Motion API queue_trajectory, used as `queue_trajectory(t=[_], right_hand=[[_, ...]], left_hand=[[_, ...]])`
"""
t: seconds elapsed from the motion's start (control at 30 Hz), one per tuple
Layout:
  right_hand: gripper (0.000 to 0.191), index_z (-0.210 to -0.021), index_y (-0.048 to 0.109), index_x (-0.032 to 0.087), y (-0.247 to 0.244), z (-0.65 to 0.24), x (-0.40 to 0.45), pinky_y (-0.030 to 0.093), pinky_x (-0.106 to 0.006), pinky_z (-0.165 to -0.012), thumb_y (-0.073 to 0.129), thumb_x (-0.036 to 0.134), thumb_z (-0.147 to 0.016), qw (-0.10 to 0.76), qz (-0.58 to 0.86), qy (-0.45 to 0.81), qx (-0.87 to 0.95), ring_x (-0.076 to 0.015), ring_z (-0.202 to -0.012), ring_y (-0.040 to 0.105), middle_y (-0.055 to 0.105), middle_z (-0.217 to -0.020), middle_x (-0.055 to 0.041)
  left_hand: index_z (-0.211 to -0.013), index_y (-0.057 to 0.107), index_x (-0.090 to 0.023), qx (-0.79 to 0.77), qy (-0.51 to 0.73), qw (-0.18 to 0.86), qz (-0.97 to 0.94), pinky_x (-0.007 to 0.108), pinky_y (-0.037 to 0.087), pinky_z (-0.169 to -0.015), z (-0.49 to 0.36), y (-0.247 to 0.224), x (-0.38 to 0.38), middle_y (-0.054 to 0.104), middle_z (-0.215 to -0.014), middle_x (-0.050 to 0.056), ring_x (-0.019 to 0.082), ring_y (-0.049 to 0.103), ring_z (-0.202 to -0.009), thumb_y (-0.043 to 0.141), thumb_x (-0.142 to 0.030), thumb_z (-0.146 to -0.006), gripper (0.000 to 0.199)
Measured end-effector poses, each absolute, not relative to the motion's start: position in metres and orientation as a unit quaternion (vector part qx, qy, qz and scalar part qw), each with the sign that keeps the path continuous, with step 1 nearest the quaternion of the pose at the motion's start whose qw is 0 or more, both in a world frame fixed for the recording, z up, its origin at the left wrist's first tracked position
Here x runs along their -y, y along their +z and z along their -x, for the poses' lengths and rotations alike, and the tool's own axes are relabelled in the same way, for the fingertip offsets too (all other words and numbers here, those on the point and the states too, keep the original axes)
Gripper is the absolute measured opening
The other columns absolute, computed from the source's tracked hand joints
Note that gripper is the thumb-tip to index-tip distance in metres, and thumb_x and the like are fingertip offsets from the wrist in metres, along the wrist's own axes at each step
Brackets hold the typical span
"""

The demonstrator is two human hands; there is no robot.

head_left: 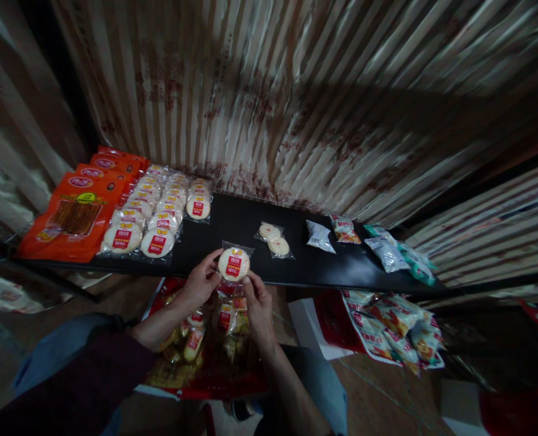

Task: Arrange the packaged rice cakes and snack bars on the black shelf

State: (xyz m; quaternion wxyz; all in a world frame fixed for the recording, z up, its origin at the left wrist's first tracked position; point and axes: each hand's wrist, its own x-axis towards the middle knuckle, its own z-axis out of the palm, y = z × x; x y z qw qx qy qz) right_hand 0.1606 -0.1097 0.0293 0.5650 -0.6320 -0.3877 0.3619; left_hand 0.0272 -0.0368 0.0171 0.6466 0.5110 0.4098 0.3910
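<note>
Between my hands is a round rice cracker packet [234, 264] in clear wrap with a red label, raised at the front edge of the black shelf [226, 218]. My left hand [203, 278] pinches its left side, and my right hand [257, 303] pinches its lower right side. To the left, overlapping rows of like rice cracker packets [158, 242] lie on the shelf, with a shorter row [198, 206] beside them. Two pale crackers in clear wrap [275, 240] lie right of my hands, their red labels not showing.
Orange snack bags [75, 212] overlap at the shelf's left end. Small snack packets [345, 229] and silvery-green packets [389, 254] lie toward the right. Below, an open red bag [214, 387] holds wrapped snacks, and a box [316, 330] of packets stands right. A patterned curtain [259, 121] hangs behind.
</note>
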Motion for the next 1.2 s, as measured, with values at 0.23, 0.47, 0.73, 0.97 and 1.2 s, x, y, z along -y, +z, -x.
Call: queue_trajectory(t=[0.23, 0.47, 0.73, 0.97, 1.2], right_hand=[[0.039, -0.104, 0.067, 0.016, 0.026, -0.161, 0.105, 0.050, -0.030, -0.077, 0.062, 0.043, -0.077, 0.571, 0.626, 0.384, 0.367, -0.0203, -0.086, 0.064, 0.071, -0.100, -0.0065], [0.040, -0.101, 0.070, 0.017, 0.023, -0.169, 0.085, 0.050, -0.028, -0.066, 0.064, 0.045, -0.073, 0.550, 0.635, 0.382, 0.385, -0.0171, -0.069, 0.061, 0.072, -0.083, -0.0032], [0.036, -0.099, 0.067, 0.017, 0.019, -0.156, 0.044, 0.048, -0.024, -0.057, 0.065, 0.039, -0.071, 0.572, 0.585, 0.415, 0.397, -0.0118, -0.058, 0.056, 0.067, -0.071, 0.0008], [0.038, -0.097, 0.059, 0.016, 0.013, -0.147, 0.016, 0.050, -0.023, -0.054, 0.069, 0.036, -0.067, 0.579, 0.581, 0.437, 0.370, -0.0120, -0.056, 0.061, 0.067, -0.065, 0.0012], [0.031, -0.091, 0.061, 0.017, 0.001, -0.143, -0.010, 0.051, -0.021, -0.050, 0.068, 0.035, -0.066, 0.569, 0.594, 0.420, 0.383, -0.0110, -0.055, 0.062, 0.067, -0.069, 0.0008]], left_hand=[[-0.129, 0.046, -0.018, -0.415, 0.400, 0.623, -0.529, 0.022, 0.049, -0.064, -0.031, 0.013, 0.036, 0.058, -0.088, 0.000, 0.010, 0.059, -0.069, 0.051, -0.014, -0.071, 0.059], [-0.123, 0.050, -0.016, -0.424, 0.411, 0.599, -0.541, 0.024, 0.049, -0.065, -0.029, 0.019, 0.023, 0.059, -0.087, 0.001, 0.011, 0.059, -0.070, 0.051, -0.013, -0.070, 0.054], [-0.120, 0.056, -0.019, -0.500, 0.447, 0.473, -0.571, 0.026, 0.050, -0.068, -0.017, 0.020, -0.001, 0.055, -0.090, 0.002, 0.011, 0.056, -0.070, 0.051, -0.010, -0.071, 0.050], [-0.117, 0.057, -0.017, -0.547, 0.451, 0.437, -0.553, 0.029, 0.052, -0.073, -0.010, 0.018, -0.021, 0.060, -0.096, 0.005, 0.011, 0.058, -0.072, 0.052, -0.008, -0.071, 0.047], [-0.110, 0.059, -0.017, -0.529, 0.469, 0.468, -0.531, 0.033, 0.053, -0.080, -0.006, 0.015, -0.034, 0.064, -0.104, 0.008, 0.016, 0.062, -0.087, 0.051, -0.009, -0.073, 0.039]])
